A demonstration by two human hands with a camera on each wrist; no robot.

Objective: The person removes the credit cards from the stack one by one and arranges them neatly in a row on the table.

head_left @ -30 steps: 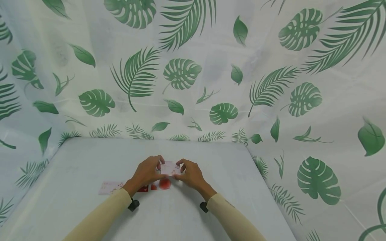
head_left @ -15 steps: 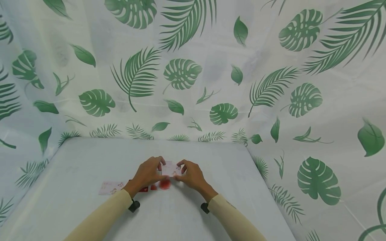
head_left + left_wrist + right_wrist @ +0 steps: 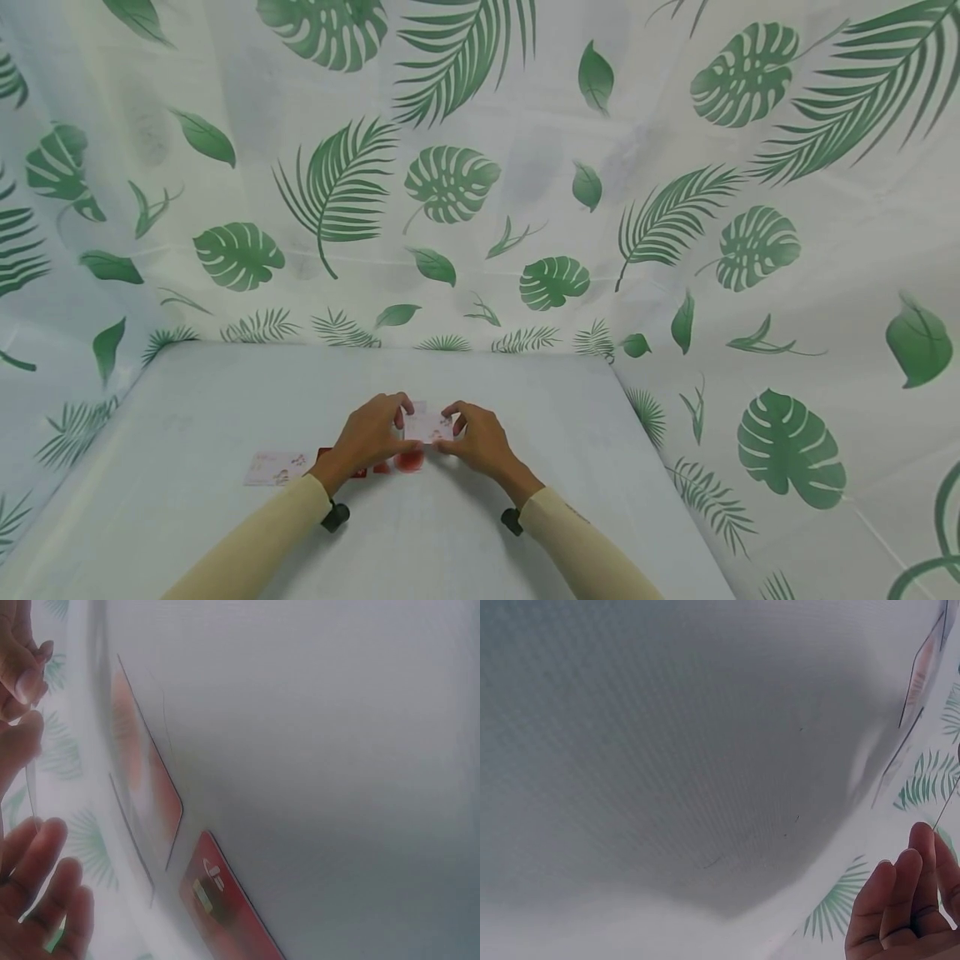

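Observation:
My left hand (image 3: 371, 433) and right hand (image 3: 480, 435) pinch a pale pink card (image 3: 428, 427) with a flower print between them, thumbs at its near edge and fingers at its far corners. In the left wrist view the held card (image 3: 30, 787) appears nearly edge-on beside the left fingers (image 3: 45, 859). Below the hands, a card with a red circle (image 3: 409, 461) lies on the table. A red chip card (image 3: 225, 900) sits beside it, partly covered by my left wrist in the head view. Another pale card (image 3: 420, 407) shows just beyond the held one.
Farther left on the white table (image 3: 187, 408) lies a second pink flower-print card (image 3: 273, 468). A white sheet (image 3: 480, 108) printed with green leaves hangs behind the table and along its sides. Both wrists carry small black cameras.
Both hands and the pinched card have shifted slightly right and toward me. The grip looks the same, and the cards on the table have stayed put.

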